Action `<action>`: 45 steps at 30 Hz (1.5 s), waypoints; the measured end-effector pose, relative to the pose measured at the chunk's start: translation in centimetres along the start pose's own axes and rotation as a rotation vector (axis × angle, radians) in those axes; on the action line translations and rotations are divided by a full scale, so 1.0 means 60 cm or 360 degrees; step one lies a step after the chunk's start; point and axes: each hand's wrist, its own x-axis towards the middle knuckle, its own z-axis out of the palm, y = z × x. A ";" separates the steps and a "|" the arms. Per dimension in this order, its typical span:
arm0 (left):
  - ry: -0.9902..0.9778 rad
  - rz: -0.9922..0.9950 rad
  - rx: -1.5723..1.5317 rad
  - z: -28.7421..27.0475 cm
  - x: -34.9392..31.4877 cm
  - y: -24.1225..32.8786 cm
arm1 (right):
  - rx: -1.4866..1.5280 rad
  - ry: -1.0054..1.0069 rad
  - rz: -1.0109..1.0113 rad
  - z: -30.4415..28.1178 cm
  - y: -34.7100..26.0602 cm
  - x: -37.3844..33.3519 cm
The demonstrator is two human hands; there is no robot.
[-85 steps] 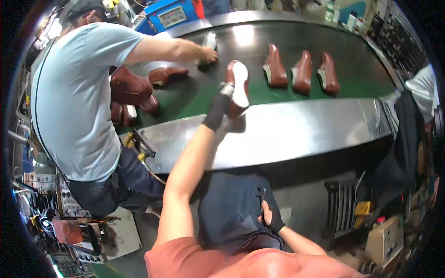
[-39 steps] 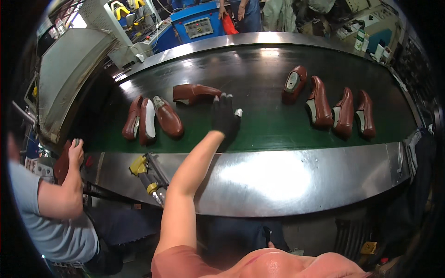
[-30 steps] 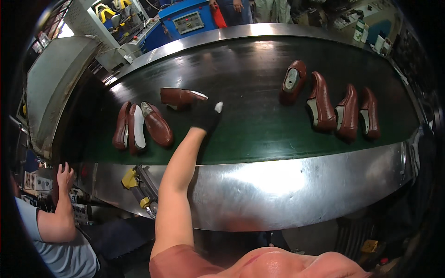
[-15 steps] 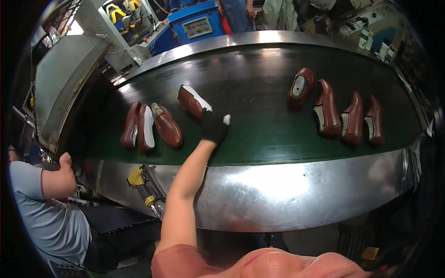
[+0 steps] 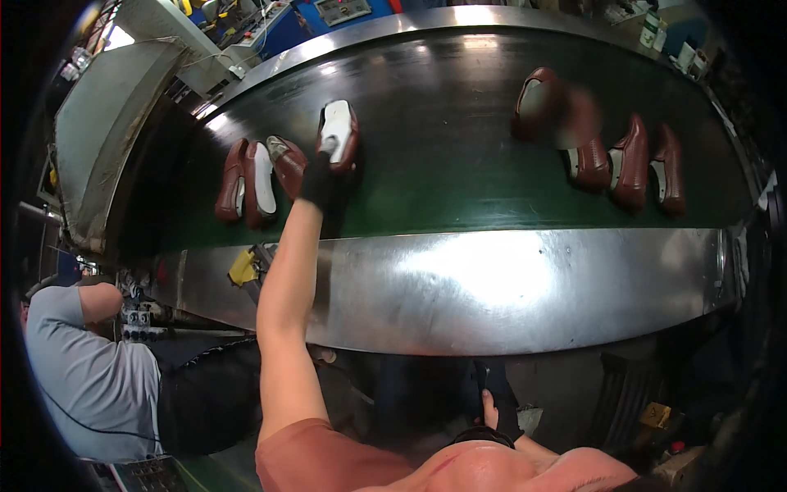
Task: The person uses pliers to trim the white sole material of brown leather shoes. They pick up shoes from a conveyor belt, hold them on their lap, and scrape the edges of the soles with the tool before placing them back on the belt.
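My left hand [image 5: 320,176], in a black glove with bare fingertips, reaches over the green conveyor belt [image 5: 443,197]. It grips the near end of a brown leather shoe [image 5: 351,139] whose white sole faces up. Left of it, another brown shoe [image 5: 287,160] lies partly behind my wrist. Beside that are a shoe on its side with a white sole [image 5: 261,176] and a brown shoe [image 5: 233,184]. Low by my body, my right hand [image 5: 494,412], also in a dark glove, is closed round a slim dark object [image 5: 482,375] whose kind is unclear.
Several brown shoes [image 5: 630,168] stand at the belt's right, one of them blurred. A bright metal ledge [image 5: 393,303] runs along the near side, with a yellow-and-black tool [image 5: 243,267] at its left. A grey metal hood [image 5: 106,139] and a person in a grey shirt [image 5: 98,385] are at left.
My left hand has moved left and turned the shoe more upright, its white sole now facing up. The view has tilted down, and my right hand has come into sight below.
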 end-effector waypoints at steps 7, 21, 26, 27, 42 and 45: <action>-0.0139 -0.0899 -0.2508 -0.015 -0.379 0.071 | 0.0034 0.0218 -0.0350 0.013 0.001 -0.024; -0.0392 0.0173 -0.1252 -0.033 -0.840 0.217 | -0.0378 0.0254 -0.1580 0.034 -0.061 -0.206; -0.0407 0.0591 -0.0575 -0.083 -0.756 0.290 | -0.0128 0.0190 -0.1309 0.044 -0.071 -0.227; -0.0501 0.0815 -0.0570 -0.071 -0.743 0.271 | -0.0085 0.0196 -0.1238 0.046 -0.081 -0.229; -0.0725 0.0144 -0.1533 0.073 -0.649 0.222 | 0.0776 -0.0645 -0.0691 0.069 0.049 -0.163; -0.0700 0.0100 -0.1743 0.092 -0.661 0.181 | 0.1061 -0.0827 -0.0315 0.062 -0.037 -0.239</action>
